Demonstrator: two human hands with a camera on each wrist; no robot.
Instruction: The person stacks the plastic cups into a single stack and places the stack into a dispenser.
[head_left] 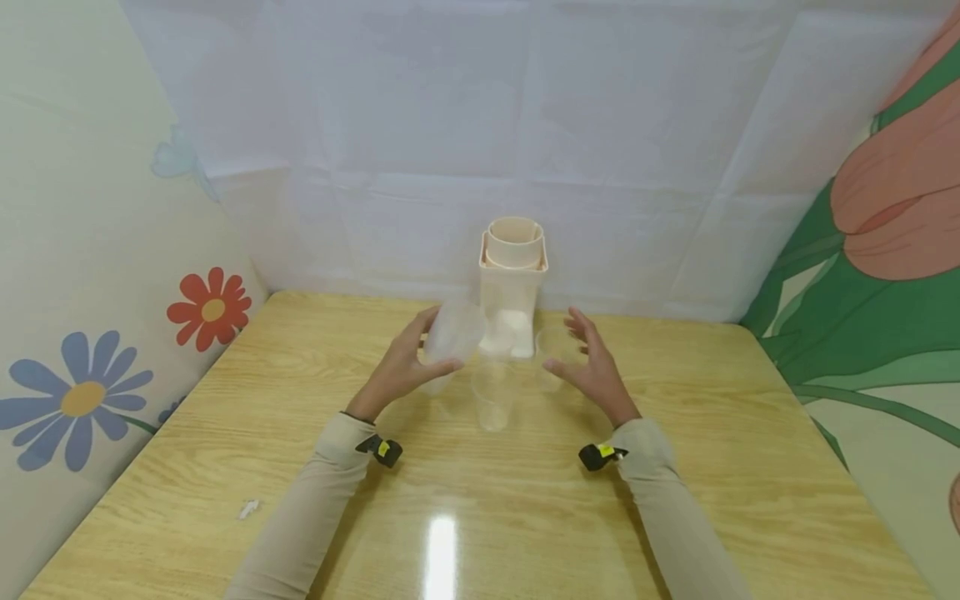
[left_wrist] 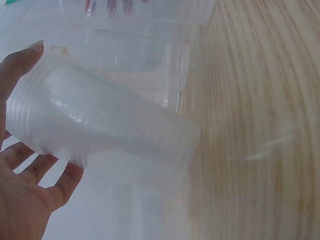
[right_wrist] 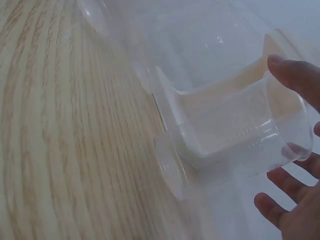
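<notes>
My left hand [head_left: 405,362] holds a stack of clear plastic cups [left_wrist: 115,125], thumb on one side and fingertips on the other near the rims. The stack is tilted, its closed end toward the table. My right hand [head_left: 596,367] is at a single clear cup [right_wrist: 235,125], thumb and fingers spread loosely around its rim end; the thumb looks apart from the wall, and fingertip contact is hard to judge. Between the hands, another clear cup [head_left: 492,404] stands upright on the table. Behind it is a beige square holder [head_left: 510,292] with a round tube in its top.
The wood-grain table [head_left: 487,517] meets a white cloth backdrop [head_left: 420,108] behind the holder. A small white scrap [head_left: 248,508] lies at the left. Flower-printed panels flank both sides. Light glares on the table near its front.
</notes>
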